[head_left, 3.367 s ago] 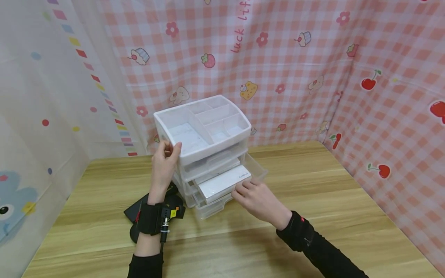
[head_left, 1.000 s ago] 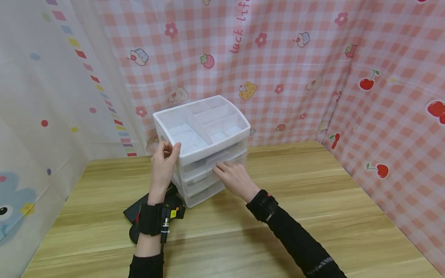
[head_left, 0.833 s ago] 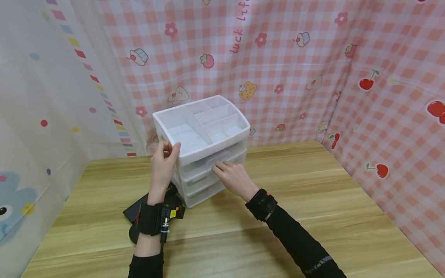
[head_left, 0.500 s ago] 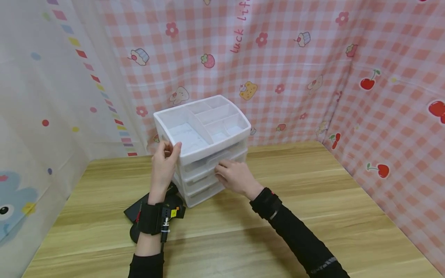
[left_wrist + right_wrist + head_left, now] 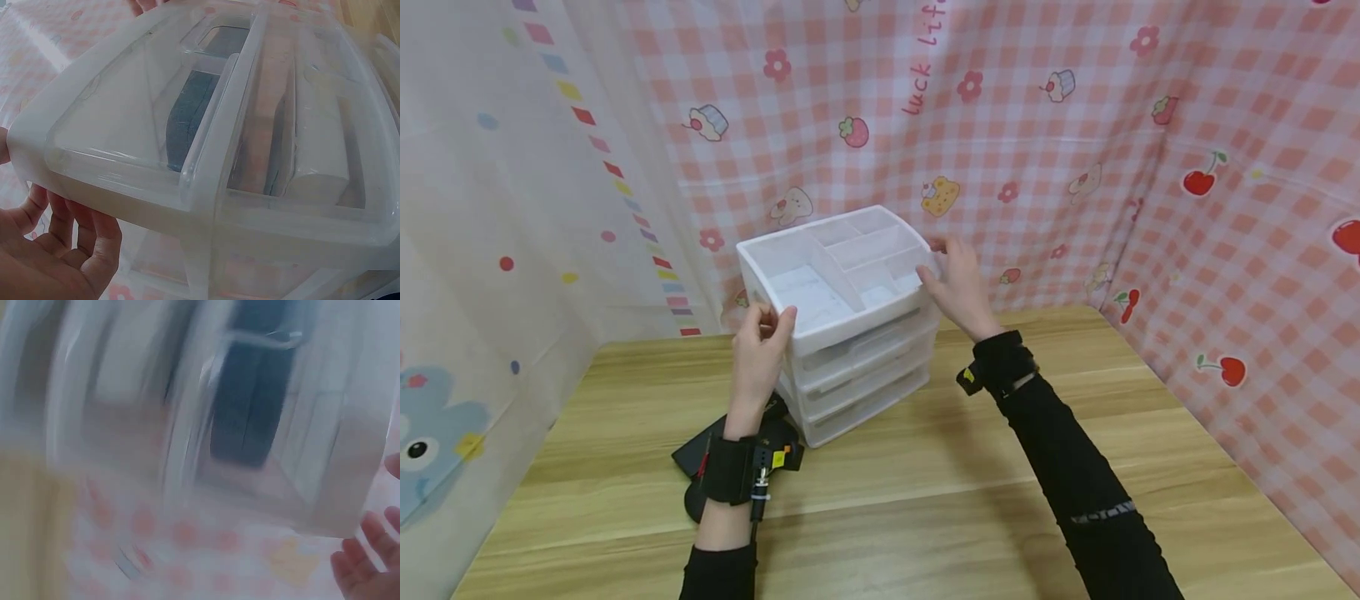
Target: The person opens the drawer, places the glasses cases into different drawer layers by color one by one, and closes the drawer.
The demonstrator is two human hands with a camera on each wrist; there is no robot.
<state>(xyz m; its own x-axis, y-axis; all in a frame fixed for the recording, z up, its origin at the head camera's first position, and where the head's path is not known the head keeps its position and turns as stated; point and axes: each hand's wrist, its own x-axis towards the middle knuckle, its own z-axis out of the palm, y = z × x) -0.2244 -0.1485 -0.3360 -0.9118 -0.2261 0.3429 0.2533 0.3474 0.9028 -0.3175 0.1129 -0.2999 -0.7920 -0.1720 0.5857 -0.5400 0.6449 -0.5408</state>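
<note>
A white plastic drawer organizer (image 5: 865, 333) stands on the wooden table, topped by a divided tray, with its clear drawers pushed in. My left hand (image 5: 760, 354) grips its upper left edge, thumb at the rim and fingers curled against the side, as the left wrist view also shows. My right hand (image 5: 958, 287) is at the upper right corner, thumb and fingers spread around the rim; the right wrist view is blurred, with the fingertips (image 5: 347, 559) close by the corner. Through the drawer fronts show a dark blue item (image 5: 190, 122) and a white box (image 5: 319, 137).
Black objects (image 5: 700, 450), one flat and one rounded, lie on the table (image 5: 880, 533) left of the organizer, partly behind my left forearm. A pink checked cloth (image 5: 880, 150) hangs behind and to the right, a pale patterned cloth (image 5: 550, 183) at the left.
The lower drawers, one with the white box, stood pulled out and are now in. My right hand has moved from the drawer fronts up to the top right rim. The left hand stays put.
</note>
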